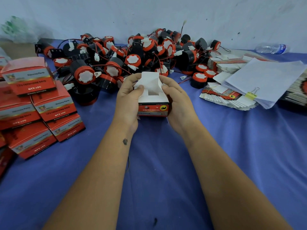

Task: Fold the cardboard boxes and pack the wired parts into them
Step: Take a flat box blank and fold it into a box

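Both hands hold a small red cardboard box (153, 103) above the blue-covered desk (166, 163); the left hand (128, 98) and right hand (178, 101) curl round its sides, thumbs pressing its white top flaps. Behind lies a pile of red-and-black wired parts (129, 58), with folded boxes (38, 103) stacked at left.

Centre, near edge of table (232, 146): box (153, 103) sitting between left hand (128, 100) and right hand (178, 103). Behind box: parts (132, 58) lying heaped against wall (149, 14). Left: packed boxes (38, 103) standing stacked. Right: flat cartons (224, 97) lying under clipped papers (265, 80). Far right, behind papers: bottle (272, 48) lying.
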`<state>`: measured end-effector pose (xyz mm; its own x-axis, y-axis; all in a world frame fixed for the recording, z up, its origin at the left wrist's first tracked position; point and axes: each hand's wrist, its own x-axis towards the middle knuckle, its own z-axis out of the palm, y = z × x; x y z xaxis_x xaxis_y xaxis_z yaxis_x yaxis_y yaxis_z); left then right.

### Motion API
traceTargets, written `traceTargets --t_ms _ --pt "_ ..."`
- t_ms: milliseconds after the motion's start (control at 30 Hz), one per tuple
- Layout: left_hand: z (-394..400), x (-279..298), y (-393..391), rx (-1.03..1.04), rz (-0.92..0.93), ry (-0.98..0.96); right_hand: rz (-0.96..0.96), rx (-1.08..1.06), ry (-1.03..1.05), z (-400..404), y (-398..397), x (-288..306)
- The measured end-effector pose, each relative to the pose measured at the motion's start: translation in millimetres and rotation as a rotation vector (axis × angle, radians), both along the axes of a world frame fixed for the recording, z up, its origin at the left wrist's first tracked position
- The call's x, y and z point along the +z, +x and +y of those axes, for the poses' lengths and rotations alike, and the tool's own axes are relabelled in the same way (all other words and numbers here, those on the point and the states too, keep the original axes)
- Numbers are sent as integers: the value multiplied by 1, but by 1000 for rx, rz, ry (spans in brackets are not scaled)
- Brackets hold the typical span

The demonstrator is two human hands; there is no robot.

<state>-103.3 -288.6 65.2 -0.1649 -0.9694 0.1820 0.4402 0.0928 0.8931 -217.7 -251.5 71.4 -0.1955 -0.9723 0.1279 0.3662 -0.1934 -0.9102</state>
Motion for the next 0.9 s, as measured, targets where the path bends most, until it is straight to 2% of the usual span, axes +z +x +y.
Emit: traceTargets --t_ms 167,333,500,600,900 --pt "0 1 0 49 0 27 148 -24 -17 -1 2 -3" --pt "3 0 0 -22 98 99 130 -101 -48 2 6 -3" --pt "2 -2 -3 -7 -109 21 38 -62 32 3 4 -4" --pt "0 0 1 -29 -117 65 225 -133 -3 2 3 -6" --pt "-2 0 0 -2 -144 34 247 -191 38 4 7 0"
